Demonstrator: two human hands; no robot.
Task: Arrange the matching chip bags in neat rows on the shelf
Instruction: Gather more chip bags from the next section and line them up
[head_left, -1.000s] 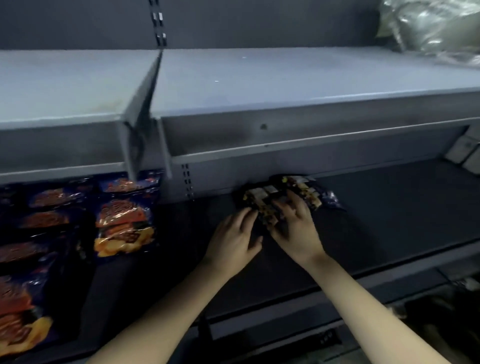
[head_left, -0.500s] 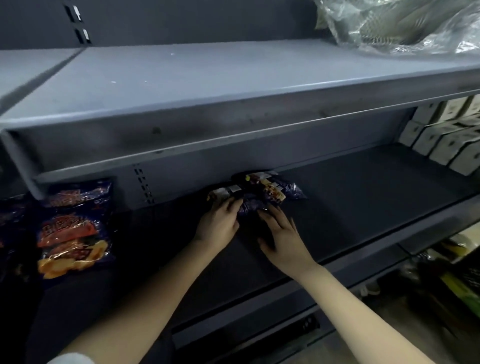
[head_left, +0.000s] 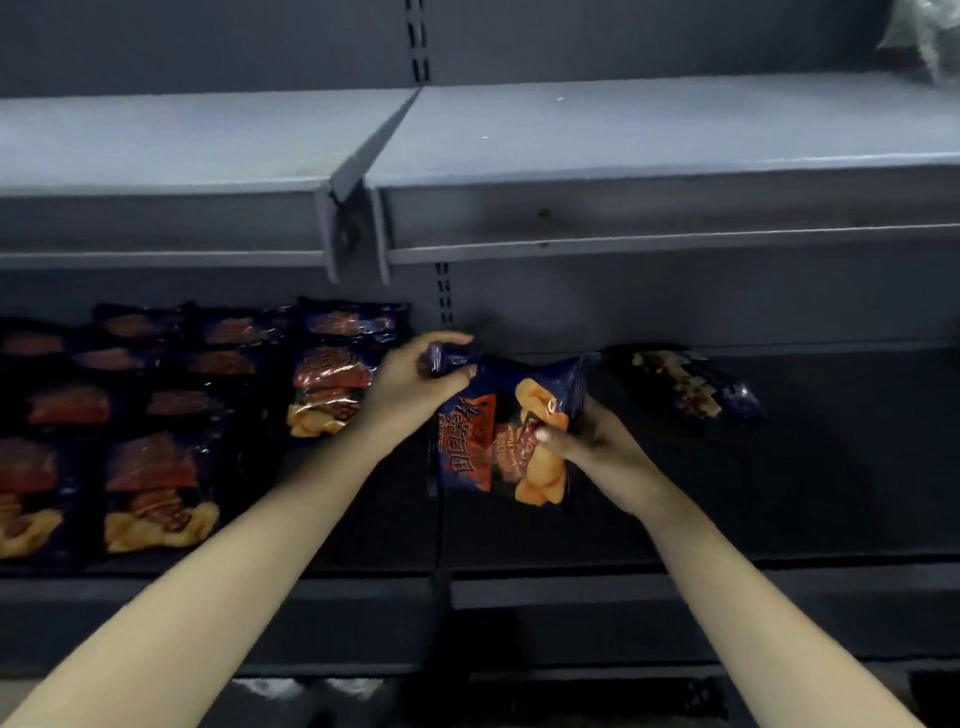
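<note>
Two hands pinch one chip bag (head_left: 506, 434): left hand (head_left: 410, 387) at its top corner, right hand (head_left: 597, 452) at its side, above the shelf (head_left: 779, 493) middle. Matching bags (head_left: 156, 415) fill the shelf's left end.

You see a dim, soft-focus view lit from above: the upper shelf (head_left: 649, 130) catches pale light, everything beneath it sinks into deep shadow, and its front edge bows with wide-angle distortion toward both sides.
</note>
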